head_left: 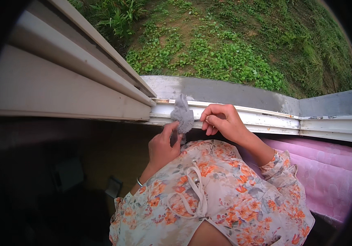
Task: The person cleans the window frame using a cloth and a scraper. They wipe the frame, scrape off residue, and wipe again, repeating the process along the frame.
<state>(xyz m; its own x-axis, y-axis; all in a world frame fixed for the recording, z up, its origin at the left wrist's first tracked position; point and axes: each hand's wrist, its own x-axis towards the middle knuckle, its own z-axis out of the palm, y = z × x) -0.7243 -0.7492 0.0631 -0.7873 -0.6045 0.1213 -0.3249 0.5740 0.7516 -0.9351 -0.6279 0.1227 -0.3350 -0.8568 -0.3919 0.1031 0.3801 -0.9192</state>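
A crumpled grey cloth lies bunched over the white window track, its lower end hanging over the inner edge. My left hand grips the cloth's near side between thumb and fingers. On the right, my right hand is closed in a pinch just above the track. From its fingertips a thin dark stick-like piece runs left to the cloth. Where that piece meets the cloth, its end is hidden, so I cannot tell what kind of tool it is.
Sliding window frames stand at the left. Beyond the track is a grey outer ledge, with green plants on the ground outside. A pink curtain hangs at the right. Dim objects, one pale and boxy, sit low at the left.
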